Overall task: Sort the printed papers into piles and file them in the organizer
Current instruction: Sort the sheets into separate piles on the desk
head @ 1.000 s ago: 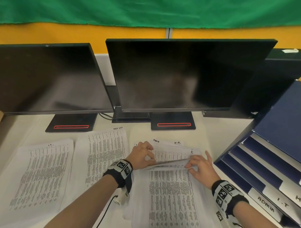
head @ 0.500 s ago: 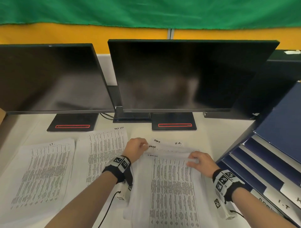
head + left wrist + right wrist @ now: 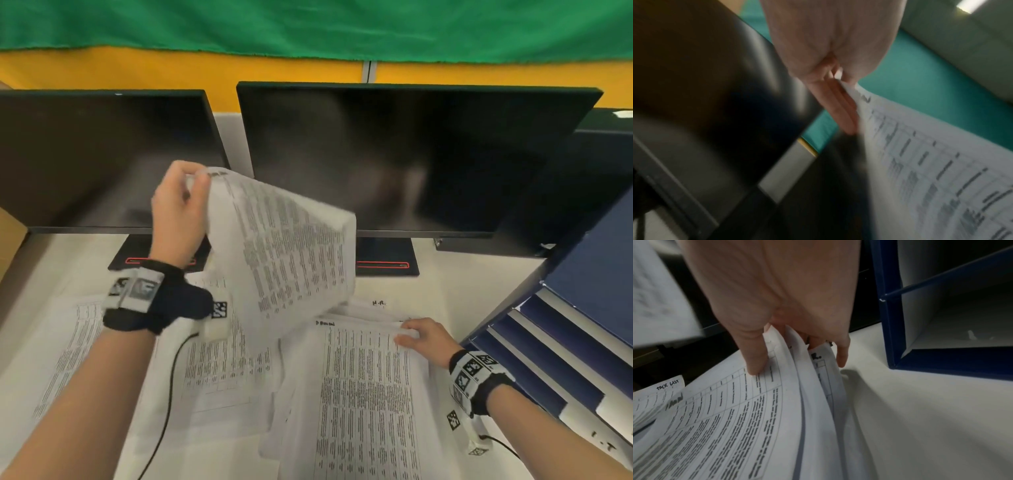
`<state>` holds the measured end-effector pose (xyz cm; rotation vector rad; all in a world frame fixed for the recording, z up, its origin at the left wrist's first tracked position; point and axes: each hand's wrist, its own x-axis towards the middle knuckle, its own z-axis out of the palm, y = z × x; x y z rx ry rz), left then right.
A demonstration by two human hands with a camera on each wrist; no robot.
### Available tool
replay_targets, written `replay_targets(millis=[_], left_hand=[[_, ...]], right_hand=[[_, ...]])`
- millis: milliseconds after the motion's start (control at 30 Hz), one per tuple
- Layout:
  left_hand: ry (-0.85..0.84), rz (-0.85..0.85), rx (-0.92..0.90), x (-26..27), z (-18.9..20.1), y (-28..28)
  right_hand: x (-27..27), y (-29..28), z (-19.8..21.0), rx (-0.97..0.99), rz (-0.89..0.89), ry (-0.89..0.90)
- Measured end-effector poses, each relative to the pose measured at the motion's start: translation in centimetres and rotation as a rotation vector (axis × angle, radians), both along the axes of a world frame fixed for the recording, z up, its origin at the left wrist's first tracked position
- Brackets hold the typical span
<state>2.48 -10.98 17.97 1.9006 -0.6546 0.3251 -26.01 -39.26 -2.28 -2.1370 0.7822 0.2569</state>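
Handwritten "TACK LIST" was read at the top of a printed sheet (image 3: pixel 671 384) lying left of the main stack (image 3: pixel 748 426) in the right wrist view. "H.R." was read in handwriting on a lower sheet (image 3: pixel 379 303) protruding beyond the far edge of that stack, and partly, as "R.", on the same sheet (image 3: pixel 819 361) from the right wrist. A dark handwritten heading (image 3: pixel 324 323) at the stack's top left corner could not be made out. "I.T" was read on an organizer tab (image 3: pixel 604 445) right of the stack. The printed table text on all sheets was too blurred to be read.
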Motion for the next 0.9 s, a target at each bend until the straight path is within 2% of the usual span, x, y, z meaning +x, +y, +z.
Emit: replay_targets(millis=[67, 167, 267, 433, 533, 700, 833, 900], left_hand=[[0.07, -0.014, 0.056, 1.4, -0.5, 0.4], [0.139, -0.119, 0.146, 1.2, -3.8, 0.1], [0.212, -0.261, 0.202, -1.6, -9.0, -1.0], [0.422, -0.454, 0.44, -9.1, -17.8, -3.2], [0.48, -0.476, 0.456, -11.2, -21.2, -3.9], [0.491, -0.361, 0.444, -12.0, -22.7, -5.2], [0.552, -0.304, 0.39, -12.2, -23.3, -5.8], [0.583, -0.299, 0.422, -12.4, -23.2, -6.0]], right_hand=[[0.2, 0.2, 0.4, 0.004, -0.005, 0.017], [0.5, 0.5, 1.0, 0.003, -0.029, 0.025], [0.5, 0.7, 1.9, 0.075, -0.049, 0.012], [0.3, -0.3, 0.6, 0.14, -0.037, -0.055], [0.3, 0.1, 1.9, 0.235, -0.087, -0.042], [0.3, 0.8, 2.6, 0.263, -0.116, -0.032], [-0.3, 1.1, 1.9, 0.166, 0.009, 0.004], [-0.6, 1.2, 1.6, 0.083, 0.032, 0.028]])
